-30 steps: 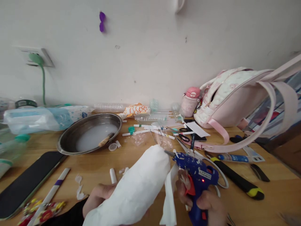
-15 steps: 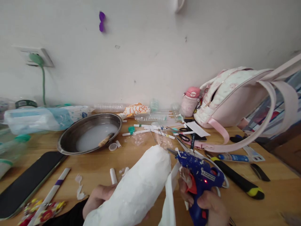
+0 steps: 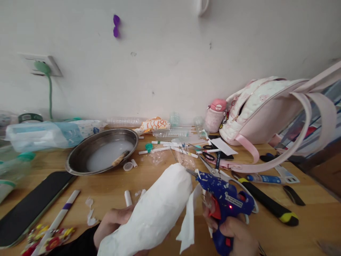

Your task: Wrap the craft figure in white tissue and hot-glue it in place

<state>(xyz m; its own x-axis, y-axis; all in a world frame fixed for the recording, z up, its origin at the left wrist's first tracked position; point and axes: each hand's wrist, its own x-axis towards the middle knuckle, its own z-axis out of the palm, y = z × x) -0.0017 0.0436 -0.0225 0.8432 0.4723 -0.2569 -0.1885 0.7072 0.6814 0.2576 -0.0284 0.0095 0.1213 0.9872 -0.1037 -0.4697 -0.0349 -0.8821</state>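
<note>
My left hand [image 3: 114,222] is closed around a white paper-wrapped form [image 3: 157,206], rounded at its far end and tilted up toward the right. Part of that hand is hidden beneath the form. My right hand [image 3: 234,233] grips a blue hot glue gun [image 3: 223,192], its red light lit and fingers around the red trigger. The gun's nozzle is close to the form's rounded end; whether they touch I cannot tell. A white paper strip [image 3: 188,220] hangs between the form and the gun.
A metal bowl [image 3: 73,163] of cloudy liquid with a brush stands left, near a dark phone [image 3: 34,206]. Behind lie markers [image 3: 183,151], scissors [image 3: 209,155] and a painted fish [image 3: 154,124]. To the right are a pink backpack [image 3: 269,113] and a yellow-black cutter [image 3: 269,202].
The glue gun has shifted slightly left, its nozzle now nearer the form's rounded end. The form has moved a little, and the paper strip's lower end now shows, swung left.
</note>
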